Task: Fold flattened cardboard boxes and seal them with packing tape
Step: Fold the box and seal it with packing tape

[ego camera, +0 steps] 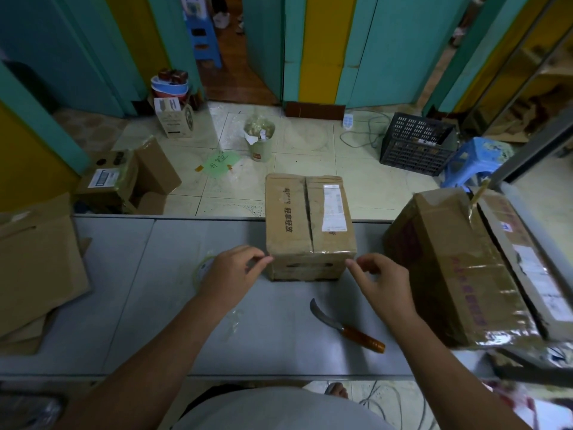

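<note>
From the head camera, a person stands at a grey table [124, 305] with a small cardboard box [288, 225] set upright at centre frame. Its long axis runs straight away from us toward the upper frame, and its far end reaches the table's back edge. The left hand [231, 271] and right hand [383, 283] flank the box's near face, one at each near top corner, at about the same height in the frame. We judge neither hand the nearer. On both hands the fingers are curled, with thumb and forefinger drawn close. The left fingertips meet the left corner and the right forefinger points in just beside the right corner. We cannot tell whether either pinches a loose end of clear tape. A glossy tape strip [322, 252] already crosses the near top edge from side to side, at right angles to the top seam [311, 221]. That seam runs lengthwise down the middle and shows as a dark gap, so in our judgement it is not yet sealed. We think the next strip has to follow that line away from the hands. A tape roll [198, 271] lies partly hidden under the left hand, at centre left. A curved knife [347, 328] lies below the right hand, toward lower centre. A large box [459, 274] fills the right of the frame and flattened cardboard [34, 268] is stacked at the left edge.
</note>
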The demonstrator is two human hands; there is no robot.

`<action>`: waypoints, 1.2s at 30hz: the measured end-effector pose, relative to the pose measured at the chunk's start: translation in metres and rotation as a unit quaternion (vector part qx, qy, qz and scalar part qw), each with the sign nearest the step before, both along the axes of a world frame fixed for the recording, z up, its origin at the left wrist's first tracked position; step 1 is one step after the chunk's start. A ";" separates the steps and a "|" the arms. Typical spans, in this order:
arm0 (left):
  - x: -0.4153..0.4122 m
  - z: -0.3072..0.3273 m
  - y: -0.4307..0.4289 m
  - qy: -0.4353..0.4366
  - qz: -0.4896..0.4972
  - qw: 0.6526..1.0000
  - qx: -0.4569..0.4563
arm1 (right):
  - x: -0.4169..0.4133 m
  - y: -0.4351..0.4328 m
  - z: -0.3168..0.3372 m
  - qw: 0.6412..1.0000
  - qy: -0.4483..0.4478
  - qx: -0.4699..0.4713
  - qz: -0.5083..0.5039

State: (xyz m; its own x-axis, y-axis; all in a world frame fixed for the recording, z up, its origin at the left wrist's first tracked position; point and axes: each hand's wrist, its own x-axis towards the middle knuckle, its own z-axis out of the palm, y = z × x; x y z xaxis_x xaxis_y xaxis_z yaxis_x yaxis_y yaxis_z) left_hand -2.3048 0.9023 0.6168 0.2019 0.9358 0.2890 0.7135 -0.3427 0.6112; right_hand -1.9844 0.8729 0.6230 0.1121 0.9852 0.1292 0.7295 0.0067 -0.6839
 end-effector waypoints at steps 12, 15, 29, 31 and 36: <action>-0.007 0.000 0.010 0.028 -0.034 0.999 -0.032 | -0.002 0.014 0.001 0.997 -0.051 -0.047 0.025; -0.012 0.001 0.011 0.025 -0.051 0.997 -0.048 | -0.001 0.011 0.001 0.997 -0.039 -0.039 0.051; -0.028 0.019 0.012 0.001 -0.122 0.972 -0.203 | 0.028 -0.005 0.015 0.990 -0.011 -0.057 0.132; -0.032 0.023 0.014 0.001 -0.105 0.980 -0.171 | 0.031 0.000 0.019 0.992 -0.034 -0.038 0.119; -0.029 0.028 0.026 0.038 -0.156 0.982 -0.103 | 0.029 0.015 0.029 0.977 -0.081 -0.009 0.197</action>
State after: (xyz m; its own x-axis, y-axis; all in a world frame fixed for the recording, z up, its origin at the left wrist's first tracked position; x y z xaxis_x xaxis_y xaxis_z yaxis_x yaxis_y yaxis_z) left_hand -2.3338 0.9280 0.6451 0.5008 0.8625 0.0724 0.6400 -0.4253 0.6400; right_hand -1.9559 0.8878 0.6522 -0.2978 0.9497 0.0969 0.7714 0.2992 -0.5616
